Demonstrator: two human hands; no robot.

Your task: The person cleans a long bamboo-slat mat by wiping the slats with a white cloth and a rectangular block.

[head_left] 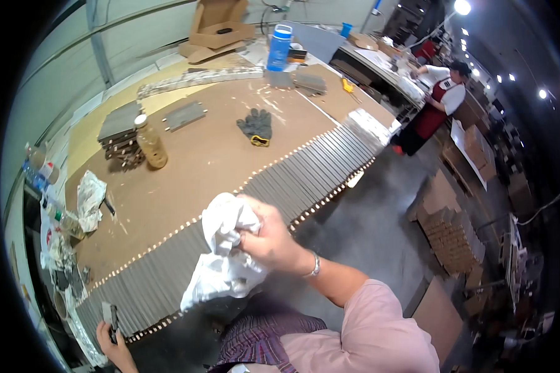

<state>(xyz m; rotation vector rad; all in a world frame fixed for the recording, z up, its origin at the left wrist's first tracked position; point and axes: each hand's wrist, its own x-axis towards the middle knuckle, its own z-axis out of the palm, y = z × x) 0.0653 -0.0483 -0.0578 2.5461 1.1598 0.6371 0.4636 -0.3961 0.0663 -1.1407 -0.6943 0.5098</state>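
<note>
A white cloth (221,273) is gripped in the right hand (269,239) over the middle of the row of grey slats (305,177). A small grey piece (109,313) is held by the left hand (114,352) at the row's left end. Beyond the row, a dark glove (255,126) is seen.

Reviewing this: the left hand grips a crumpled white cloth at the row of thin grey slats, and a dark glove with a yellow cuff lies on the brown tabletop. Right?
Wrong hand: in the head view, the right hand grips the crumpled white cloth at the row of thin grey slats. The dark, yellow-cuffed glove does lie on the brown tabletop.
</note>
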